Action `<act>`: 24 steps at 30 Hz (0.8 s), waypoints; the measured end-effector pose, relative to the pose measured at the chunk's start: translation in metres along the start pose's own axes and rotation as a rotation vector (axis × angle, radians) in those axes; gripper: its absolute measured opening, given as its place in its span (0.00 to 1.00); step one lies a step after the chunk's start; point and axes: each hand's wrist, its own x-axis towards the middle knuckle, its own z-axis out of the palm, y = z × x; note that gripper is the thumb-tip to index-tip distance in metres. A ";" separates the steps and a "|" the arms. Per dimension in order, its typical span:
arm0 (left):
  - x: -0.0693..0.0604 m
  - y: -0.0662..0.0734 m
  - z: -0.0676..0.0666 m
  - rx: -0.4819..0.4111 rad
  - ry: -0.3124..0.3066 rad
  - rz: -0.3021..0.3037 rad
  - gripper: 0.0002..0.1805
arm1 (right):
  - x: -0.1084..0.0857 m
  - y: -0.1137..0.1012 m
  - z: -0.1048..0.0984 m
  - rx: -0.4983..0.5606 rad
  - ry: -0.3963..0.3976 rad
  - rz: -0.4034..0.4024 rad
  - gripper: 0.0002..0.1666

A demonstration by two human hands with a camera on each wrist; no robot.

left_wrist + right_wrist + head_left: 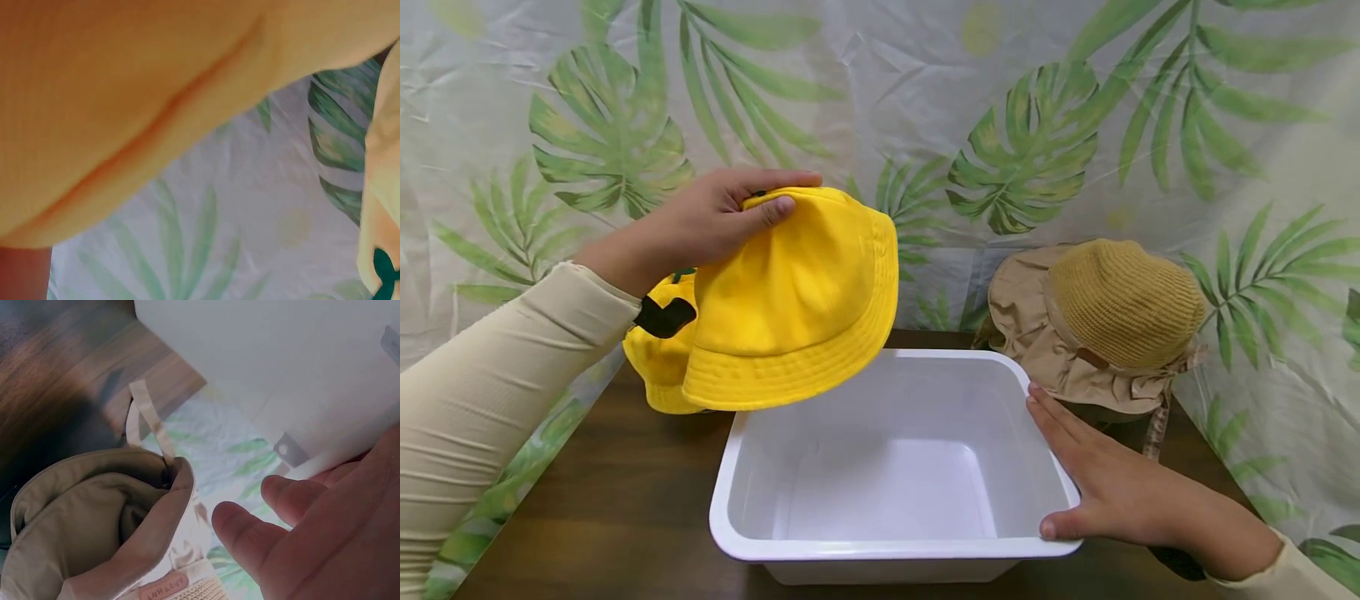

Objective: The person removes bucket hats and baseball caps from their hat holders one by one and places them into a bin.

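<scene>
My left hand (715,212) grips a yellow bucket hat (797,292) by the crown, thumb on the near side. The hat hangs tilted above the back left of a white plastic tub (895,550), brim downward. In the left wrist view, blurred yellow hat cloth (112,112) fills the upper left. My right hand (1120,483) rests on the tub's right rim with spread, fairly straight fingers, the thumb at the near corner. The right wrist view shows its fingers (240,534) beside the tub's outer wall (250,356). Inside, the tub's white floor shows.
Another yellow hat (662,375) with dark and green trim sits behind the left hand. On the right, a mustard knit hat (1127,304) lies on a beige hat with a ruffled brim (1026,308) and hanging strap. Leaf-print cloth (895,100) surrounds the brown table (625,500).
</scene>
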 end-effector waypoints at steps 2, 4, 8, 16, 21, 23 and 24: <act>0.002 0.002 0.006 -0.015 -0.020 0.047 0.22 | 0.000 0.000 0.001 0.012 0.000 -0.008 0.73; 0.003 0.006 0.011 -0.025 -0.038 0.085 0.22 | 0.000 0.001 0.001 0.025 0.002 -0.016 0.73; 0.006 0.014 0.023 -0.017 -0.060 0.167 0.22 | 0.001 0.001 0.001 0.027 0.000 -0.012 0.73; 0.010 0.031 0.051 -0.044 -0.173 0.316 0.22 | 0.001 -0.001 -0.003 0.001 -0.034 0.031 0.73; 0.013 0.035 0.069 -0.114 -0.263 0.389 0.23 | 0.000 -0.001 -0.003 -0.007 -0.036 0.020 0.73; 0.012 0.037 0.075 -0.131 -0.283 0.409 0.23 | -0.001 -0.001 -0.003 -0.006 -0.039 0.021 0.72; 0.012 0.038 0.078 -0.144 -0.294 0.419 0.23 | -0.001 -0.002 -0.003 -0.007 -0.039 0.022 0.72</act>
